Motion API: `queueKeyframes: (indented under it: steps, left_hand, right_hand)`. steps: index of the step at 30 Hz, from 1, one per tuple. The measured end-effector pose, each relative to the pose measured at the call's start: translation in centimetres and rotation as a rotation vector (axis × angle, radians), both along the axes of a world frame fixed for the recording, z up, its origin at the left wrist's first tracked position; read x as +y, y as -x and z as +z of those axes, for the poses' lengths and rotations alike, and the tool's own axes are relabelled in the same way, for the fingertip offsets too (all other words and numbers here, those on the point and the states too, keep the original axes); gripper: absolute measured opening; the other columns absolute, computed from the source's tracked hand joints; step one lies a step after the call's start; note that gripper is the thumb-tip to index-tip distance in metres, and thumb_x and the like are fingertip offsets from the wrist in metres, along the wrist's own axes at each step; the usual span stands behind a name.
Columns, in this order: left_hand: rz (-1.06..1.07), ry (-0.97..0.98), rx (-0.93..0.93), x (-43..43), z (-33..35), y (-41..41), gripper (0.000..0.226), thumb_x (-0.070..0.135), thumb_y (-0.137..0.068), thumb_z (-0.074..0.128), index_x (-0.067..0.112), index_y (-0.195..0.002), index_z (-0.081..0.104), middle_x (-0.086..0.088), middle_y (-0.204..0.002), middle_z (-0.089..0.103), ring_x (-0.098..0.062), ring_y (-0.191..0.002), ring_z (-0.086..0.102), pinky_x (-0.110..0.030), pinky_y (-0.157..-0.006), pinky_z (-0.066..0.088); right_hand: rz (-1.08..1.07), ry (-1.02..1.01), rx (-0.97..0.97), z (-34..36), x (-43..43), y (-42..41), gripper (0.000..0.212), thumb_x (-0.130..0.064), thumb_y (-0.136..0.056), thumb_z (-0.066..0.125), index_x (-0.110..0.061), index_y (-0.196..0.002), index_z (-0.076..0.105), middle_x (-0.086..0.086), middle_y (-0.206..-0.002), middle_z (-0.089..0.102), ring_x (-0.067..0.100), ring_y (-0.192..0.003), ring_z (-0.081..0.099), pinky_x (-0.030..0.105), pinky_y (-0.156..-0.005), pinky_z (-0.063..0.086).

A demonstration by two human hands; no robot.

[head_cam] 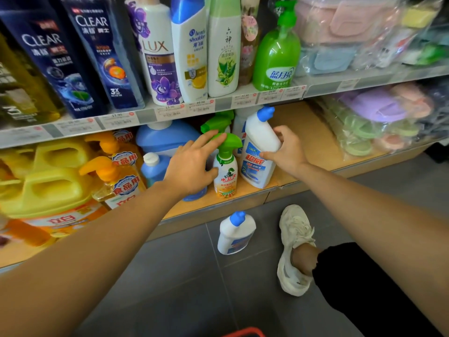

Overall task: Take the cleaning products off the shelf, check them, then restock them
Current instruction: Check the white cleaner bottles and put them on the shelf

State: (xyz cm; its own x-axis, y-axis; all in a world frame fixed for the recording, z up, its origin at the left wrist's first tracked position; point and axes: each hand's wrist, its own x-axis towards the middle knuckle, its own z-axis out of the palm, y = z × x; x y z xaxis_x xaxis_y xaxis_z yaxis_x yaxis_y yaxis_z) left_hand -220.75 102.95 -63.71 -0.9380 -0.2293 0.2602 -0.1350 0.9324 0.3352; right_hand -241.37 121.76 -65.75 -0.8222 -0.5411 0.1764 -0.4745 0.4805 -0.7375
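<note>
Left hand: my left hand (192, 166) has the fingers straight and spread and holds nothing; the fingertips touch the green trigger head of the front spray bottle (226, 171), a small white plastic one with an orange label.
Right hand: my right hand (289, 152) is wrapped round the shoulder of a white plastic cleaner bottle with blue cap (260, 152), with the thumb on the front side.
Held bottle: it leans to the left at the front of the wooden lower shelf (218, 203); I cannot tell if its bottom rests on the board.
White bottles: I count two for sure, the held one and a second white bottle with blue cap (235, 234), which stands on the grey floor tiles (184, 276) below the shelf.
Spray bottles: two, the front one and a rear spray bottle (217, 122) just behind it.
Blue bottles: two, a large blue jug (165, 135) and a small blue bottle (153, 166), left of the sprays.
</note>
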Motion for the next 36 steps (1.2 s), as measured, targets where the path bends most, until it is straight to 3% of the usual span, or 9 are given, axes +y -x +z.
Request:
queueKeyframes:
  steps: [5,10,13,16,19,21,23,26,36]
  left_hand:
    - [-0.078,-0.013,-0.164,-0.2,2.2,-1.0,0.087,0.028,-0.088,0.073,0.032,-0.160,0.024,0.003,-0.169,0.016,-0.032,-0.137,0.043,-0.046,-0.113,0.037]
    - [-0.074,-0.069,-0.167,1.2,5.9,-3.1,0.069,0.031,-0.089,0.074,0.022,-0.151,0.046,-0.008,-0.147,0.055,-0.029,-0.133,0.049,-0.044,-0.108,0.041]
    - [-0.078,-0.254,-0.113,2.6,8.4,-4.8,0.067,0.036,-0.087,0.077,0.026,-0.148,0.050,-0.002,-0.145,0.059,-0.020,-0.133,0.052,-0.035,-0.107,0.044]
    - [-0.080,-0.494,-0.055,3.8,10.7,-7.1,0.080,0.040,-0.084,0.080,0.027,-0.153,0.042,0.007,-0.152,0.050,-0.011,-0.138,0.046,-0.032,-0.112,0.040]
    - [-0.078,-0.723,-0.045,4.4,12.9,-10.6,0.090,0.052,-0.072,0.082,0.039,-0.149,0.039,0.017,-0.146,0.053,-0.001,-0.131,0.049,-0.020,-0.101,0.043]
    - [-0.123,-0.802,-0.047,4.4,14.1,-12.9,0.073,0.047,-0.073,0.083,0.037,-0.138,0.051,0.018,-0.133,0.065,0.000,-0.122,0.060,-0.016,-0.093,0.050]
    - [-0.112,-0.900,-0.013,4.0,14.9,-15.0,0.059,0.036,-0.078,0.084,0.026,-0.130,0.059,0.007,-0.122,0.073,-0.013,-0.112,0.070,-0.032,-0.088,0.060]
    - [-0.020,-0.956,0.067,2.9,15.3,-18.2,0.058,0.037,-0.078,0.086,0.018,-0.126,0.061,-0.002,-0.118,0.075,-0.025,-0.104,0.074,-0.048,-0.083,0.062]
    - [0.069,-0.985,0.042,0.6,9.4,-23.1,0.042,0.026,-0.079,0.081,0.021,-0.119,0.067,0.003,-0.111,0.077,-0.021,-0.099,0.076,-0.029,-0.074,0.062]
  right_hand:
    - [0.050,-0.076,0.059,3.1,2.0,-1.7,0.057,-0.011,-0.066,0.089,-0.016,-0.113,0.057,0.002,-0.111,0.064,0.023,-0.102,0.062,0.041,-0.082,0.056]
    - [0.090,-0.183,0.158,9.5,5.1,-3.6,0.057,-0.021,-0.064,0.091,-0.017,-0.114,0.064,0.000,-0.110,0.069,0.020,-0.097,0.064,0.032,-0.078,0.050]
    - [0.142,-0.139,0.165,13.3,6.1,-6.2,0.058,-0.022,-0.062,0.092,-0.016,-0.115,0.069,0.001,-0.108,0.073,0.023,-0.097,0.067,0.040,-0.085,0.055]
    - [0.253,0.051,0.008,16.2,6.5,-9.5,0.055,-0.015,-0.062,0.093,-0.020,-0.113,0.071,0.000,-0.106,0.076,0.024,-0.099,0.072,0.049,-0.086,0.058]
    - [0.356,0.275,-0.184,18.4,5.7,-13.7,0.050,-0.006,-0.067,0.090,-0.027,-0.107,0.069,-0.009,-0.100,0.077,0.013,-0.096,0.074,0.033,-0.079,0.060]
    - [0.437,0.365,-0.304,19.2,4.2,-16.4,0.047,-0.001,-0.070,0.086,-0.023,-0.108,0.068,-0.008,-0.098,0.078,0.011,-0.093,0.074,0.025,-0.074,0.059]
    - [0.508,0.419,-0.425,19.5,2.5,-18.6,0.047,0.003,-0.073,0.082,-0.013,-0.115,0.066,0.002,-0.103,0.077,0.017,-0.096,0.074,0.027,-0.074,0.059]
    - [0.601,0.439,-0.597,18.6,0.3,-21.1,0.053,0.006,-0.079,0.075,-0.003,-0.128,0.059,0.016,-0.116,0.072,0.026,-0.105,0.071,0.033,-0.079,0.060]
    - [0.774,0.243,-0.686,12.8,-4.6,-24.4,0.061,0.007,-0.076,0.079,-0.017,-0.129,0.060,-0.008,-0.117,0.072,0.012,-0.110,0.069,0.024,-0.082,0.057]
